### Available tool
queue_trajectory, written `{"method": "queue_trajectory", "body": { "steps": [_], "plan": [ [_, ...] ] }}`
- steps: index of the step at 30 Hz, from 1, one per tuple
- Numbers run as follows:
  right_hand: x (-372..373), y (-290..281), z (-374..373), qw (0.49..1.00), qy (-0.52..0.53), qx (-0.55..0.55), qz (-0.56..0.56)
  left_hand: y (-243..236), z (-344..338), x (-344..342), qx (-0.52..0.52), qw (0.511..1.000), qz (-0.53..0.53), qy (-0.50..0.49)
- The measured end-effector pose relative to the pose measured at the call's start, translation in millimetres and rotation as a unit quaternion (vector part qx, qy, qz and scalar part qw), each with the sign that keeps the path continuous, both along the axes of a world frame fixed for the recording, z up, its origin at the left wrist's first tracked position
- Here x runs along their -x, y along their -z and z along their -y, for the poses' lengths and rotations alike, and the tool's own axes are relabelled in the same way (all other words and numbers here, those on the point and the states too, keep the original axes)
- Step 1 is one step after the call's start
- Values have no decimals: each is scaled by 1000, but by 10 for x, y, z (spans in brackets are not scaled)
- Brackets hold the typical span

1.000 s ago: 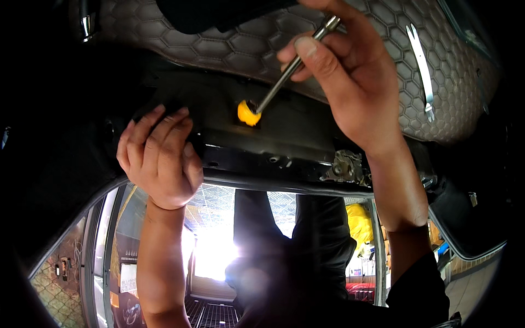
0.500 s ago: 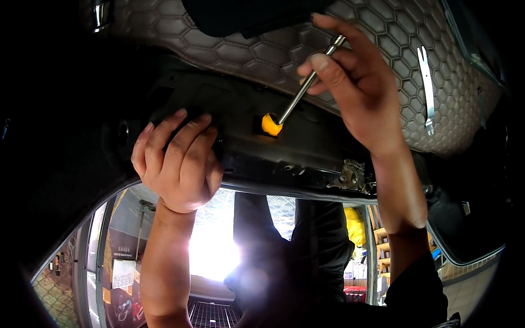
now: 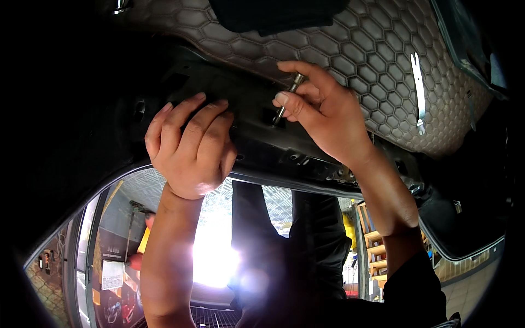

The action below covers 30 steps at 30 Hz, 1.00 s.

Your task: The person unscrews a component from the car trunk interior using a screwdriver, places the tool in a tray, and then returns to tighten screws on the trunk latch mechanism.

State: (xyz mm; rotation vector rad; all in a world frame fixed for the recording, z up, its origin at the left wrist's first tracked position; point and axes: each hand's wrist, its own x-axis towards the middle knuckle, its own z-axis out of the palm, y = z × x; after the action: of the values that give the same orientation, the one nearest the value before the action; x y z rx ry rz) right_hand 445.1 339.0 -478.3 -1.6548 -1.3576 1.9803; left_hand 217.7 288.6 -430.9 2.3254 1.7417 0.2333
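My left hand (image 3: 190,147) rests on the dark metal panel (image 3: 208,71), its fingers apart and bent over the surface, apparently holding nothing. My right hand (image 3: 328,120) grips a slim steel rod (image 3: 297,80) between thumb and fingers, its forefinger stretched above it. The rod's lower end sits in a dark square opening (image 3: 269,117) in the panel, to the right of my left hand, much of its length out of sight. No yellow piece is visible at the opening.
A quilted hexagon-pattern liner (image 3: 377,82) borders the panel, with a flat forked metal tool (image 3: 418,90) at its right. A dark pad (image 3: 268,13) lies at the top. Below are the opening's sealed rim (image 3: 284,183), my dark-clad legs, a bright glare and wooden shelving (image 3: 374,246).
My right hand has moved down and left, and much less of the rod shows. The yellow piece around its end has disappeared from view. My left hand has shifted slightly.
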Motion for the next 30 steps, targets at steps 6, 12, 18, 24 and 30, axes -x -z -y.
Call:
{"method": "queue_trajectory", "body": {
  "steps": [6,12,18,24,30],
  "plan": [
    [45,-38,42,999,23,23,-5,4,5,-2,-12,1000,14,-5],
    [72,-41,60,999,21,23,38,45,13,2,-40,999,11,-9],
    [130,-77,0,999,3,-10,34,7,4,-1,-18,999,31,-10],
    [114,-89,-2,998,-21,-5,54,12,9,-7,-21,999,34,-13],
    [69,31,9,996,15,-54,62,30,22,-15,-26,999,31,-13]
  ]
}}
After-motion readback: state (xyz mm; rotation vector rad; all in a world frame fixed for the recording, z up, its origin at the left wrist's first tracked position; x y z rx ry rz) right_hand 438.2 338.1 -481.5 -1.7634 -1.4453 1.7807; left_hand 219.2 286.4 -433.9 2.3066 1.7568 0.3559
